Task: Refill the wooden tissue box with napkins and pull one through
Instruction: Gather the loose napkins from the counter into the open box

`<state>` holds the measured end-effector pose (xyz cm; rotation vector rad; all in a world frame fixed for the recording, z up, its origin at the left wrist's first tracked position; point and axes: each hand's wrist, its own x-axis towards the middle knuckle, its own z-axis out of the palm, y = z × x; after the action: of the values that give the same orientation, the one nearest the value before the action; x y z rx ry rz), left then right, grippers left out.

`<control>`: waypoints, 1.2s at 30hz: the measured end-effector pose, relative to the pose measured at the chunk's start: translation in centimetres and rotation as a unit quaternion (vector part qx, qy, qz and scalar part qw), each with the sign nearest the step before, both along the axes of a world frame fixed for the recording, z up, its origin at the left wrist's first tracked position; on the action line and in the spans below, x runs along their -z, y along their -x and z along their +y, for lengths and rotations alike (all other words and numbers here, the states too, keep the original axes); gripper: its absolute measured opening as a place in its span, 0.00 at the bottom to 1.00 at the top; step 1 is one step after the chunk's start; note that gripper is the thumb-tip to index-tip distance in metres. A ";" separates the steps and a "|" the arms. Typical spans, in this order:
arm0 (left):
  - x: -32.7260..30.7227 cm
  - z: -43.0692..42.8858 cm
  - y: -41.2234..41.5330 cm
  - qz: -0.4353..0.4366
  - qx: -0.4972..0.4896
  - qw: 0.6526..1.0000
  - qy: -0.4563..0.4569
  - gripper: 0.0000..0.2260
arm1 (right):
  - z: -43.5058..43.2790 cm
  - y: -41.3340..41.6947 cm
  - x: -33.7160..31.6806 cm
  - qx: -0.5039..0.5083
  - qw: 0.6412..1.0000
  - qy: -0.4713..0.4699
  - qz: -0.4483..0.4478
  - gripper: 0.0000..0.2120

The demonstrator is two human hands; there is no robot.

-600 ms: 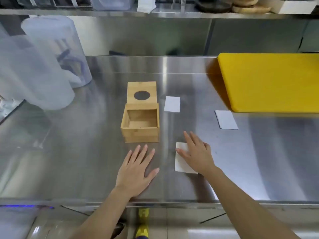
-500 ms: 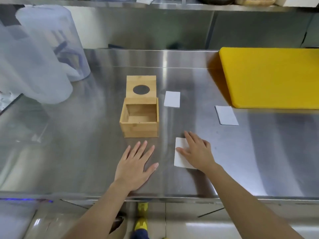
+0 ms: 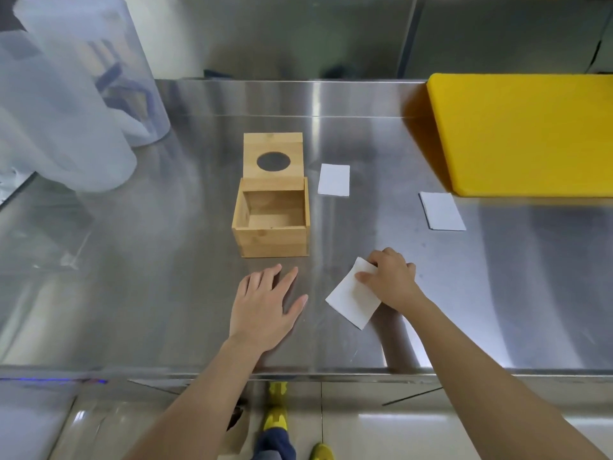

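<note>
My right hand (image 3: 391,280) pinches a napkin (image 3: 353,295) on the stainless counter (image 3: 132,260); my left hand (image 3: 265,303) lies flat, fingers spread. Far left: seemingly translucent plastic jugs (image 3: 66,104), blurred.

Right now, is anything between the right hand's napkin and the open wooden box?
Nothing: in the head view only bare steel counter lies between the napkin in the right hand and the wooden box.

Yellow board (image 3: 527,134); blurred, perhaps plastic jugs (image 3: 66,94).
</note>
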<state>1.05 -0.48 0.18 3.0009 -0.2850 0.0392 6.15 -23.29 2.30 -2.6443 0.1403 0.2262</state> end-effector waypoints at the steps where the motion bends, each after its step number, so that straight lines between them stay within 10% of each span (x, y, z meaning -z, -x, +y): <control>1: 0.1 0.0 0.0 0.004 -0.001 1.000 0.002 0.26 | 0.0 0.0 -0.4 0.002 0.999 -0.041 0.001 0.07; 10: 0.7 0.2 -0.3 0.018 0.010 1.000 -0.010 0.31 | 2.3 -2.3 -8.2 -0.080 0.956 -0.280 -0.042 0.11; 17: 1.1 0.2 -0.3 0.015 0.008 1.000 0.004 0.28 | 5.6 -6.1 -11.4 -0.037 0.824 -0.565 0.018 0.10; 28: 0.9 0.3 -0.5 0.005 0.007 1.000 0.023 0.28 | 12.7 -9.5 -9.8 -0.138 0.980 -0.134 -0.047 0.09; 33: 1.0 0.2 -0.5 0.006 0.004 0.999 0.036 0.27 | 13.4 -10.3 -10.1 -0.058 0.911 -0.372 0.168 0.15; 36: 0.8 0.2 -0.6 0.004 0.002 0.999 0.035 0.26 | 13.6 -11.2 -9.4 -0.083 0.929 -0.310 0.184 0.15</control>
<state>1.64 -0.32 -0.61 2.9294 -0.2817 0.0357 17.31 -9.66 11.70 -1.9604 -0.0339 0.6997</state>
